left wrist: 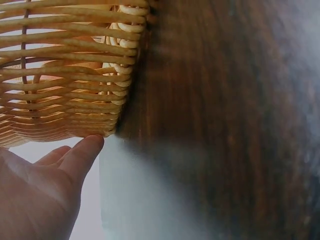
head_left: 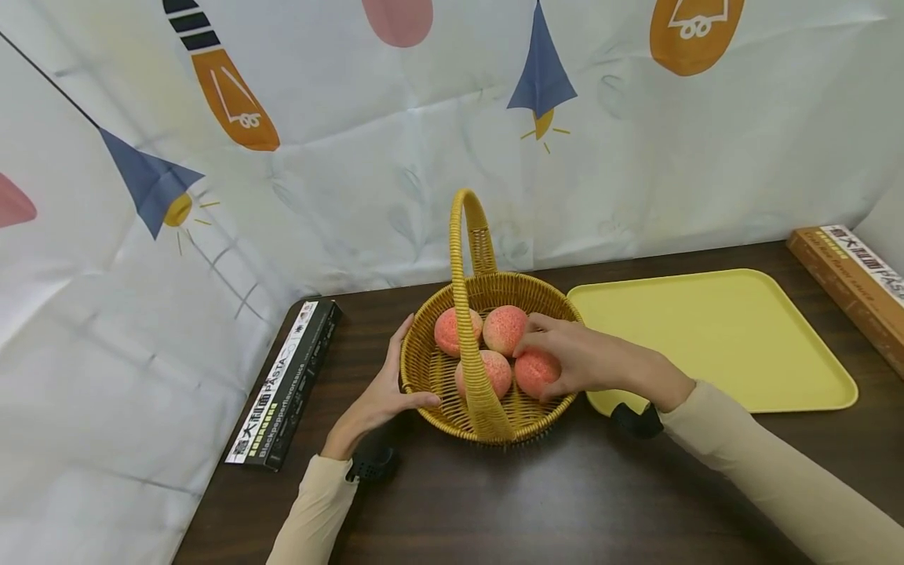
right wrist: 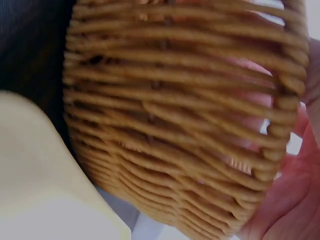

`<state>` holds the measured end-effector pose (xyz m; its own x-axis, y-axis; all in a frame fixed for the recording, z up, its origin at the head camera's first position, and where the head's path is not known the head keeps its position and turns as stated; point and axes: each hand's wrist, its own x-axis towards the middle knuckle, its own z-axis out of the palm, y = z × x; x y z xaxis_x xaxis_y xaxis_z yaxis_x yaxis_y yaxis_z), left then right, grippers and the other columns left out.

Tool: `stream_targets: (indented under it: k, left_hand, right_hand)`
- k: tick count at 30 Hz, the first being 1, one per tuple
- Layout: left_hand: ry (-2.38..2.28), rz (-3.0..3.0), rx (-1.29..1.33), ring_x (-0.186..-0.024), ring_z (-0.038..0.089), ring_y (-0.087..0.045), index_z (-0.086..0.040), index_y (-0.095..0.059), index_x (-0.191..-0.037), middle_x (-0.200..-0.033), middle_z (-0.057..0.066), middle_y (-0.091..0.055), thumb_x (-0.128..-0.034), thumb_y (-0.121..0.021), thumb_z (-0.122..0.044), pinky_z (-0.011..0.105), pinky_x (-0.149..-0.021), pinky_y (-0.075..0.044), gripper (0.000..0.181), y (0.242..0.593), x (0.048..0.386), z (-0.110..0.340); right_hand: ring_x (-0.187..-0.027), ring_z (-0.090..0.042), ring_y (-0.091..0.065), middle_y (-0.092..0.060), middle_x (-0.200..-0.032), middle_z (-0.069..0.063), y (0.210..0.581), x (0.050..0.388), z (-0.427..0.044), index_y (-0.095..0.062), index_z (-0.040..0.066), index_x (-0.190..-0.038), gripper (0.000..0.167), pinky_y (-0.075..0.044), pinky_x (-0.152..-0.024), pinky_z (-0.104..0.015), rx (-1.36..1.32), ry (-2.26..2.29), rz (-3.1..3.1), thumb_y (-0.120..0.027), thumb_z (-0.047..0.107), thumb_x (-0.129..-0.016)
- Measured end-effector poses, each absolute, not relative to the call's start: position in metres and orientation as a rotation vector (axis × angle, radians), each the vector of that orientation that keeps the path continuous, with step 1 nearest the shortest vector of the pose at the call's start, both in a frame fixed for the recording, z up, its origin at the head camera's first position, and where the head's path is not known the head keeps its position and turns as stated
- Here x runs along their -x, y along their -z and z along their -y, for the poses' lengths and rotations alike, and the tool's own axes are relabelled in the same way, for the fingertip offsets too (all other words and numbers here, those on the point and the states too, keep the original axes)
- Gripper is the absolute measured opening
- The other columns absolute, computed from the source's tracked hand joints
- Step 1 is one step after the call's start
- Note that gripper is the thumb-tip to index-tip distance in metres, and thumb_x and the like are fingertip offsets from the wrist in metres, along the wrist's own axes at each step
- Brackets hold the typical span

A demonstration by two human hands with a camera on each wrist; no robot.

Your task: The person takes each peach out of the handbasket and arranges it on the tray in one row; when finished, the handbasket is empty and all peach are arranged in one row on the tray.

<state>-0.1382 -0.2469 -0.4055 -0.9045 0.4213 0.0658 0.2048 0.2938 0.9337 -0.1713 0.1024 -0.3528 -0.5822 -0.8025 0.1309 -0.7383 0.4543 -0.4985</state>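
Inside the yellow woven basket (head_left: 427, 369) with its tall arched handle lie several pink peaches (head_left: 505, 328). The right hand (head_left: 582, 357) reaches over the right rim, and its thumb and fingers grip the front-right peach (head_left: 534, 372). In the right wrist view the basket wall (right wrist: 165, 110) hides most of that hand. Spread against the basket's left side, the left hand (head_left: 377, 396) has its thumb near the front rim and its fingers along the outer wall. The left wrist view shows its thumb touching the wicker (left wrist: 65, 107).
A yellow tray (head_left: 706, 337) lies just right of the basket. At the left edge of the dark table (head_left: 452, 510) is a black pasta box (head_left: 286, 384); a brown pasta box (head_left: 847, 290) lies at the far right. A patterned cloth (head_left: 395, 157) hangs behind.
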Motion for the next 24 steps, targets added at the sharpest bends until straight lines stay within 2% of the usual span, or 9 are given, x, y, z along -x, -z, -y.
stream_targets:
  k: [9, 16, 22, 24]
  left_hand:
    - [-1.686, -2.353, -0.577, -0.153, 0.038, -0.026, -0.026, 0.004, -0.169, -0.171, 0.013, -0.01, -0.083, -0.087, -0.051, 0.02, -0.109, -0.037, 0.127, 0.409, 0.137, 0.247]
    - [-1.678, -2.369, -0.593, -0.154, 0.035, -0.024, -0.024, 0.005, -0.168, -0.172, 0.01, -0.008, -0.0852, -0.087, -0.043, 0.038, -0.117, -0.033, 0.125, 0.409, 0.14, 0.244]
    - [-1.701, -2.34, -0.596, -0.151, 0.038, -0.028, -0.026, 0.005, -0.168, -0.17, 0.014, -0.012, -0.0864, -0.086, -0.04, 0.024, -0.109, -0.039, 0.124, 0.41, 0.14, 0.246]
    - [-1.709, -2.335, -0.599, -0.151, 0.039, -0.029, -0.026, 0.005, -0.168, -0.169, 0.015, -0.013, -0.0866, -0.086, -0.041, 0.023, -0.108, -0.04, 0.123, 0.411, 0.139, 0.246]
  right_hand:
    - [-0.101, -0.019, -0.061, -0.056, -0.115, -0.002, 0.356, 0.168, -0.101, -0.072, 0.015, -0.113, 0.045, -0.055, -0.086, -0.037, 1.345, 0.876, -2.567, -0.094, 0.013, -0.074]
    - [-0.105, -0.015, -0.06, -0.059, -0.116, 0.004, 0.338, 0.168, -0.118, -0.072, 0.019, -0.116, 0.048, -0.056, -0.085, -0.036, 1.434, 1.044, -2.578, -0.094, 0.015, -0.073]
    - [-0.108, -0.013, -0.059, -0.061, -0.12, 0.007, 0.316, 0.168, -0.147, -0.071, 0.023, -0.12, 0.053, -0.059, -0.073, -0.035, 1.392, 1.269, -2.542, -0.096, 0.014, -0.074]
    - [-0.107, -0.012, -0.059, -0.062, -0.12, 0.008, 0.31, 0.169, -0.158, -0.07, 0.024, -0.12, 0.055, -0.059, -0.069, -0.034, 1.38, 1.314, -2.546, -0.097, 0.013, -0.074]
